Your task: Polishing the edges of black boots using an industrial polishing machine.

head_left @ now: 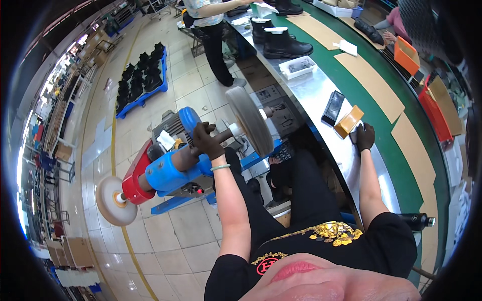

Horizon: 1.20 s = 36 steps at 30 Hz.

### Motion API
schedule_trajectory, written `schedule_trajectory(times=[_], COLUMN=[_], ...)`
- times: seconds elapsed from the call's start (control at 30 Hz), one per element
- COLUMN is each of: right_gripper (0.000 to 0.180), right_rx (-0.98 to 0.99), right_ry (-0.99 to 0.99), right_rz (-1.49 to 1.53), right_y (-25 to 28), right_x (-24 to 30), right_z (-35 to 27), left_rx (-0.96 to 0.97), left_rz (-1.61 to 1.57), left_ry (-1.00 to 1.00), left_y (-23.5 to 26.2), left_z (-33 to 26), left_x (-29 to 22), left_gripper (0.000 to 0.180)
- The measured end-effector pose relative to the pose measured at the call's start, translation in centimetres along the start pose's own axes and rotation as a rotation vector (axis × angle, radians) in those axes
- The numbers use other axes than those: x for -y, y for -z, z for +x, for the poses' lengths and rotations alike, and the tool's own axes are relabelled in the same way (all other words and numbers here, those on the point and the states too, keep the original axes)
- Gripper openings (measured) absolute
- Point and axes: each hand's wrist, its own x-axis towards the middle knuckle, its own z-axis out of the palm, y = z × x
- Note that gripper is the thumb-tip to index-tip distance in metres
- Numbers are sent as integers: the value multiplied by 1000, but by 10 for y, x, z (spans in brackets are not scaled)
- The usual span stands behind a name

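Observation:
My left hand (208,142), in a dark glove, is at the dark shaft (187,159) of a blue and red buffing machine. Its fingers are bent and a little apart, with nothing seen between them. Beside it a large grey-brown buffing wheel (249,122) sits at one end of the shaft, and a pale wheel (116,200) at the other. My right hand (366,137), gloved too, lies on the metal table (337,150) with curled fingers, against a small dark piece partly hidden by them. Next to it are an amber block (349,122) and a black box-shaped block (333,107).
Black boots (287,45) and a white tray (297,66) stand farther up the table. Brown cardboard sheets (371,83) lie on the green belt (346,79). A co-worker (213,30) stands beyond the machine. A blue pallet (150,94) carries black footwear. A dark bottle (417,220) lies at right.

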Motion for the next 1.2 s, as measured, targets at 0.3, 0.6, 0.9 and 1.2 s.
schedule_trajectory(times=[0.3,0.6,0.9,1.2], right_gripper=[38,38,38,47], right_rx=[23,34,0,58], right_ry=[-35,-44,9,-12], right_rz=[3,-11,-10,83], right_y=[4,8,-10,-27], right_x=[4,5,-9,-30], right_z=[-1,-2,1,10], left_rx=[-68,-80,-95,-103], left_rz=[-214,-216,-136,-172], left_ry=[177,158,35,51], left_y=[-5,-7,-12,-10], left_z=[1,0,0,6], left_x=[-11,-8,-3,12], left_gripper=[27,29,28,31])
